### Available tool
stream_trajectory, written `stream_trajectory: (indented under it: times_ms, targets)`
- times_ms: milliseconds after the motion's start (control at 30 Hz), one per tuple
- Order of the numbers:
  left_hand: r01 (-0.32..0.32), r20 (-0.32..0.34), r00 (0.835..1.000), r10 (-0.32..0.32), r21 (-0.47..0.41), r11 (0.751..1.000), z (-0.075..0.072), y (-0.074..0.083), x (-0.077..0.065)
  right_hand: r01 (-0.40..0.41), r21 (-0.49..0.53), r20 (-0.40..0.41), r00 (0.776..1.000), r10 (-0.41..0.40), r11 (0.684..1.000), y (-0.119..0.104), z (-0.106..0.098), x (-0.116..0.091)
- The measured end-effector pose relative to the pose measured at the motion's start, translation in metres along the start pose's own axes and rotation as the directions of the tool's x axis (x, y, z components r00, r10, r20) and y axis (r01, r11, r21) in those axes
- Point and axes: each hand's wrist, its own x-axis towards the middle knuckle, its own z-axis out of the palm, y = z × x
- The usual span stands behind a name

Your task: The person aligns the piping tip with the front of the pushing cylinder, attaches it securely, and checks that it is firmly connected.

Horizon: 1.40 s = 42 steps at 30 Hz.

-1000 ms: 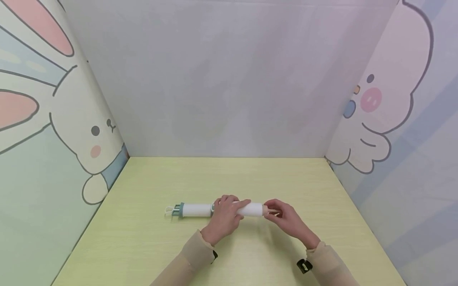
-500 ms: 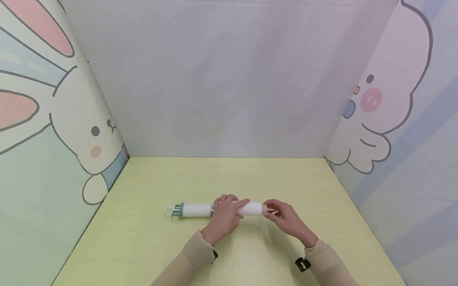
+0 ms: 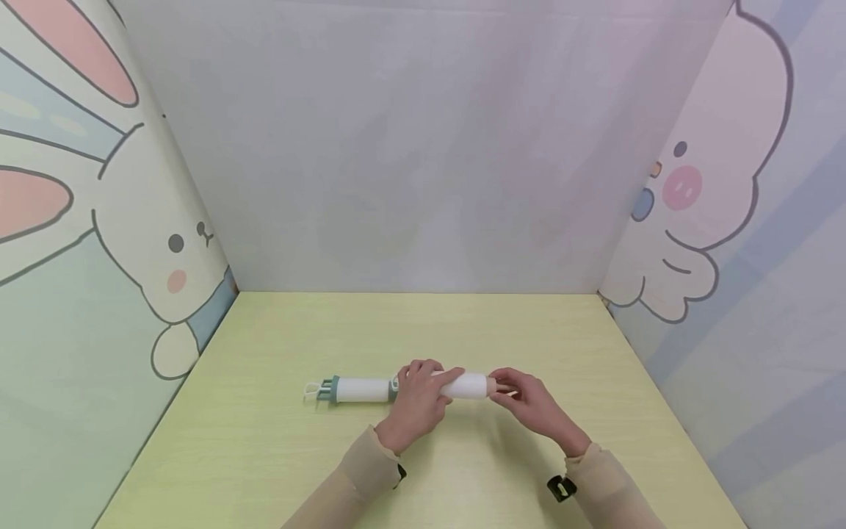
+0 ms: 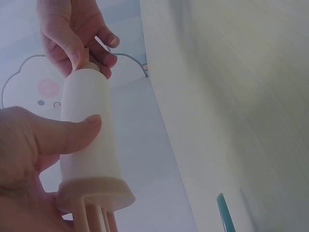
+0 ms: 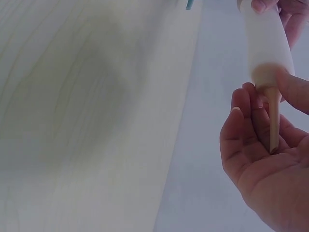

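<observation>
A white tube [image 3: 465,386] with beige ends is held level between the two hands, above the table. My left hand [image 3: 418,400] grips its body, thumb along the side, covering much of it in the head view. In the left wrist view a beige collar [image 4: 94,191] with several prongs sits at its near end. My right hand [image 3: 529,404] pinches the other end, thumb at its rim, and a thin beige stick [image 5: 273,121] there points over the palm. A second white tube [image 3: 363,390], with green ends and a white loop, lies left of my left hand.
The pale yellow tabletop [image 3: 297,463] lies under both arms. A grey back wall [image 3: 423,147] rises behind it. Side walls carry a cartoon rabbit [image 3: 158,242] on the left and a white cartoon figure [image 3: 707,191] on the right.
Both hands and the held tube have shifted very slightly to the right since half a second ago. The grips look the same, and the green-ended tube stays where it lies.
</observation>
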Motion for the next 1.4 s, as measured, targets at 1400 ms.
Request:
stream_trajectory:
  times_ms: [1400]
  targets:
    - [0.070,0.027,0.997,-0.070,-0.006,0.998,0.063,0.021,0.028,-0.214,0.056,-0.136,0.966,0.220,0.975,0.046,-0.016,-0.004]
